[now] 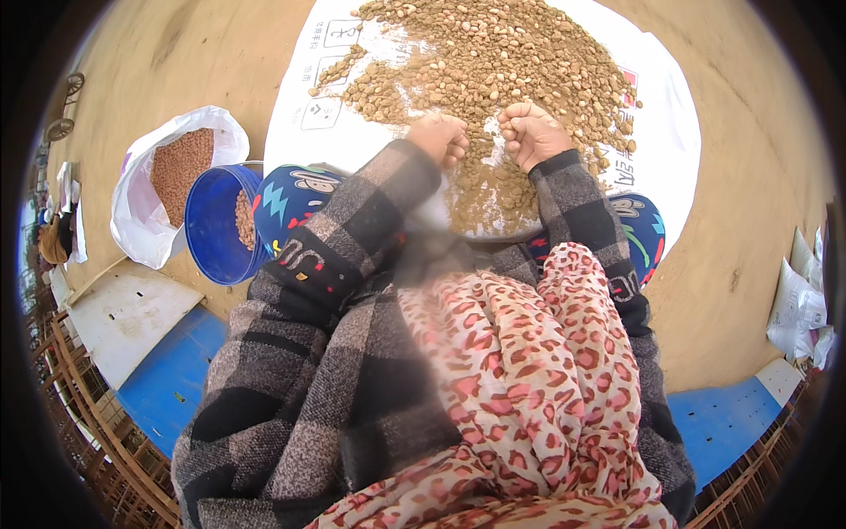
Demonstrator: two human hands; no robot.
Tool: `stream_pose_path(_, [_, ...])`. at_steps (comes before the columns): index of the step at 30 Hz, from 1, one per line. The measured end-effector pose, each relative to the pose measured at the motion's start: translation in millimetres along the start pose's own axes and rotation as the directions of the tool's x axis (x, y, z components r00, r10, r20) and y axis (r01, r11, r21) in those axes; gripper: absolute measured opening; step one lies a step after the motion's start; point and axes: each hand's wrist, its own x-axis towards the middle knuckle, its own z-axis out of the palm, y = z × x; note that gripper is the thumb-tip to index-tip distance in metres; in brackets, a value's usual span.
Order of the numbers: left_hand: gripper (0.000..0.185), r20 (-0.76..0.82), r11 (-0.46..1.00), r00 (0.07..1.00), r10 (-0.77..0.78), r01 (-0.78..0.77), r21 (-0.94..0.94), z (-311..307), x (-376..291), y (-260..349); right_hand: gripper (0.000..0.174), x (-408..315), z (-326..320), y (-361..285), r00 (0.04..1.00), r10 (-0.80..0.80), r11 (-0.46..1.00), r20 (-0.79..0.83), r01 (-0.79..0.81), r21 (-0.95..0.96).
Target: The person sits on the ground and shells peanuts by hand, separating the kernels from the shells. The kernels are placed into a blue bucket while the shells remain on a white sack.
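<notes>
My left hand (439, 140) is curled with its knuckles up, low over a heap of brown soil clods (390, 92); its palm is hidden. Across a narrow gap, my right hand (537, 137) has its thumb and fingers drawn together at the heap's near part. Whether a small kernel sits between those fingertips is unclear. Pale kernels (502, 54), which look like shelled peanuts, lie mixed among the clods. Under the heap is a white printed plastic sheet or sack (667, 132), which reaches to my knees. Bare white patches show between my hands.
Left of my knee, a blue bucket (210, 228) holds some pinkish kernels (244, 221). Touching it is an open white sack (135, 221) of reddish kernels (182, 173). Blue-and-white boards (175, 364) lie behind on the left. White sacks (796, 314) stand far right on tan ground (727, 278).
</notes>
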Motion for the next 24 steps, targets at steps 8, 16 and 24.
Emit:
stream_pose_path(8, [0.025,0.273,0.729,0.922,-0.275,0.385,-0.566,4,1,-1,0.021,8,35,6,0.927,-0.364,0.372,0.094,0.237,-0.898])
stream_pose_path(16, [0.023,0.142,0.909,0.962,-0.235,0.269,-0.319,-1,9,7,0.029,41,-5,-17,0.846,-0.451,-0.511,0.283,0.015,-0.859])
stream_pose_path(24, [0.020,0.201,0.918,0.952,-0.230,0.281,-0.279,10,8,7,0.016,5,-9,-6,0.905,-0.425,-0.193,0.037,-0.050,-0.980])
